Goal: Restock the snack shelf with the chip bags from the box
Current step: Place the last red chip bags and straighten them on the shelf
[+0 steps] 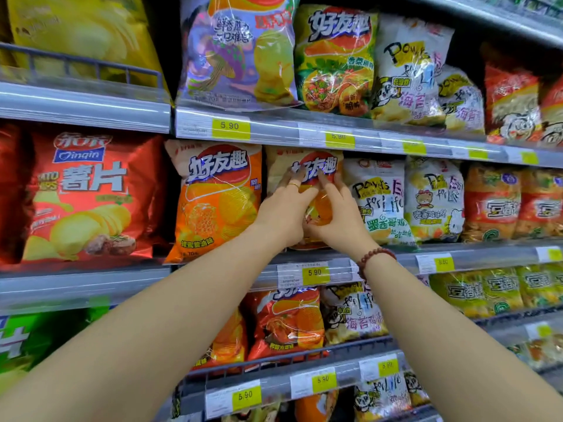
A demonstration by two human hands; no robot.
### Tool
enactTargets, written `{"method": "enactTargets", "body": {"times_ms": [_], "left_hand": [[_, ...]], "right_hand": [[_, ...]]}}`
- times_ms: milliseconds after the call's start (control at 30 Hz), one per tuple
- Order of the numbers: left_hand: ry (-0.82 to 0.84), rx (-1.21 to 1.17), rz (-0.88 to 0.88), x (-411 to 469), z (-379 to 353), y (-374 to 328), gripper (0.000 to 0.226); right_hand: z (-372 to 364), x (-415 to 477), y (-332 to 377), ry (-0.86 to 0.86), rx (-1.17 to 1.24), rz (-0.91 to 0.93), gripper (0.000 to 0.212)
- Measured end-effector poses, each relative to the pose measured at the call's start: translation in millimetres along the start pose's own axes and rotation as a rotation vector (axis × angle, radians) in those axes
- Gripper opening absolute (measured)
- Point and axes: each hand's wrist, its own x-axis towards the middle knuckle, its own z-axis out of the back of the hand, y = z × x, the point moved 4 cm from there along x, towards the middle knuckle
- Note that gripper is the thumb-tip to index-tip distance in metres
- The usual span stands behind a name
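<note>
Orange chip bag [313, 166] on shelf [487, 254], under both hands [283, 208] [338, 214]

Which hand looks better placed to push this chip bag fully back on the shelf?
Probably left: the left hand lies flat on the chip bag near its top; the right hand sits lower.

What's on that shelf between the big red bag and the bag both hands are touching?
An orange chip bag with a honeycomb picture stands between the red bag and the touched bag, in the head view.
</note>
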Motion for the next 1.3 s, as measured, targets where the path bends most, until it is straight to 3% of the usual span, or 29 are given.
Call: {"method": "enactTargets", "body": {"times_ms": [367,600,767,900,1300], "left_hand": [[0.007,-0.014,-0.024,-6,-6,-4,0.084],[-0.102,-0.22,0.031,-37,14,0,0.07],[-0.141,-0.322,0.048,-82,28,9,0.046],[-0.098,-0.328,0.086,-133,22,18,0.038],[0.227,-0.391,0.394,-287,-40,65,0.032]], "right_hand": [[-6,-13,-6,-0.001,0.017,-0.025,0.095],[14,-26,6,-0.026,-0.006,-0.078,0.09],[16,-62,22,-0.199,-0.054,-0.006,0.048],[-4,-111,33,-0.117,-0.039,-0.001,0.034],[-55,-256,58,0.165,0.073,-0.258,0.039]]}}
